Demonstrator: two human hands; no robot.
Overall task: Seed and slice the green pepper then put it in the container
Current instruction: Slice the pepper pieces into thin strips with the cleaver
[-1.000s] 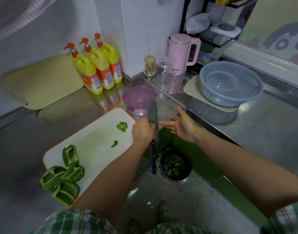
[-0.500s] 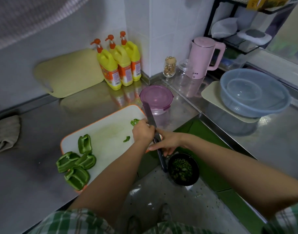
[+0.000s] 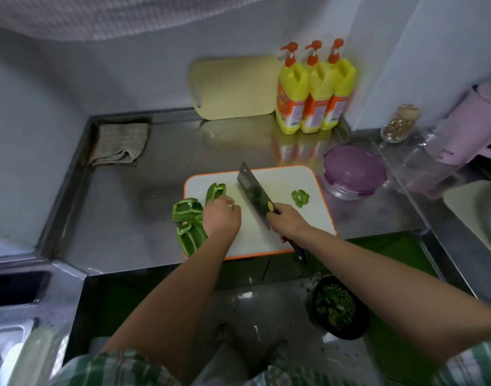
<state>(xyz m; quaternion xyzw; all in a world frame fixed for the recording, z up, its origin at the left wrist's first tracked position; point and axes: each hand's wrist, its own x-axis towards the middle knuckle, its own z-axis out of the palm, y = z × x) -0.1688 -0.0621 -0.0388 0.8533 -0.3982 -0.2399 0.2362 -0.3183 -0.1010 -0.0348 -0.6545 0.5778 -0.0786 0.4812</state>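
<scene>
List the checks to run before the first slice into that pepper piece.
1. Right hand grips the knife: ok.
2. Left hand holds a pepper piece on the cutting board: ok.
3. Left fingers tucked away from the blade: cannot tell.
4. Container open for slices: not ok, its lid is on.
5. Other pepper pieces fully on the board: not ok, they overhang its left edge.

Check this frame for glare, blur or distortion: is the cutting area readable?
Head view: wide-angle bending curves the counter edges; the steel mirrors the yellow bottles without blown-out glare; the jar and pink kettle at the right are smeared; the knife and pepper pieces at the cutting board read clearly in soft, dim light.
</scene>
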